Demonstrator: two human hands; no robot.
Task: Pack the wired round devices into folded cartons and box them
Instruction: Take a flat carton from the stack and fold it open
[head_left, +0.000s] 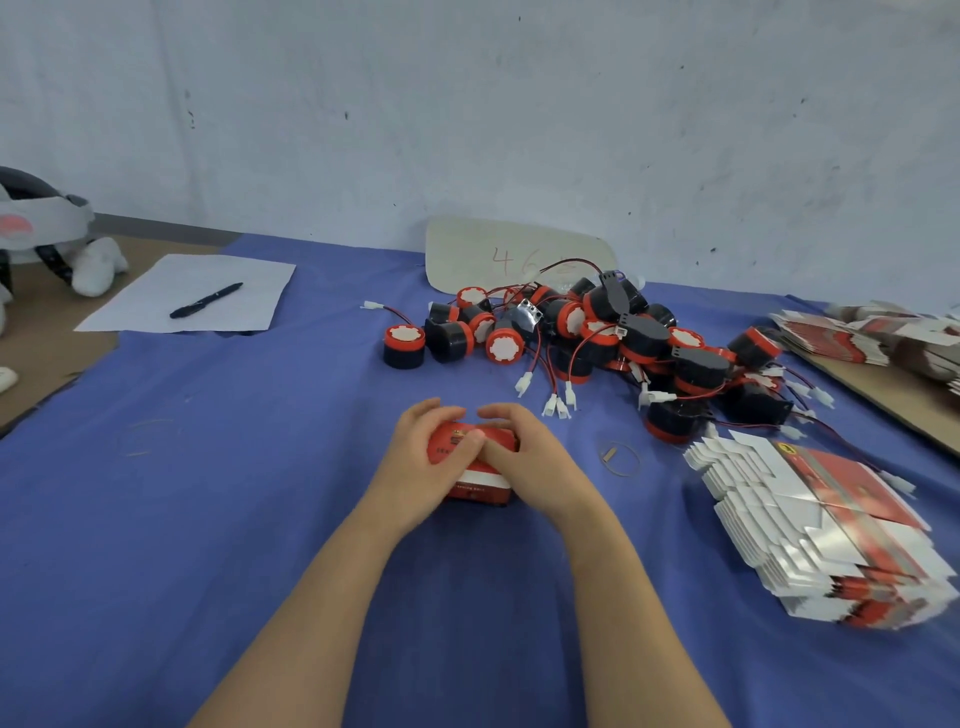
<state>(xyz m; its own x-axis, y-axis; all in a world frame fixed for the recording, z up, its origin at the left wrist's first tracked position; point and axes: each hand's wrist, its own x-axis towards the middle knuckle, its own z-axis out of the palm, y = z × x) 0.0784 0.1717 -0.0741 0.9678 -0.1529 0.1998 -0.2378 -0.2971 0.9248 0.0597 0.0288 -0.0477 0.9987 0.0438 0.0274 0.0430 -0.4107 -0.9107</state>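
Observation:
A small red and white folded carton stands on the blue cloth in the middle of the table. My left hand grips its left side and my right hand grips its right side, with both thumbs pressing on its top. What is inside the carton is hidden. Behind it lies a pile of several black and red round devices with red and black wires and white plugs. One device stands apart at the pile's left. A stack of flat unfolded cartons lies at the right.
A white sheet with a black pen lies at the back left. A rubber band lies right of my hands. More flat cartons rest on brown cardboard at the far right. A pale card leans on the wall.

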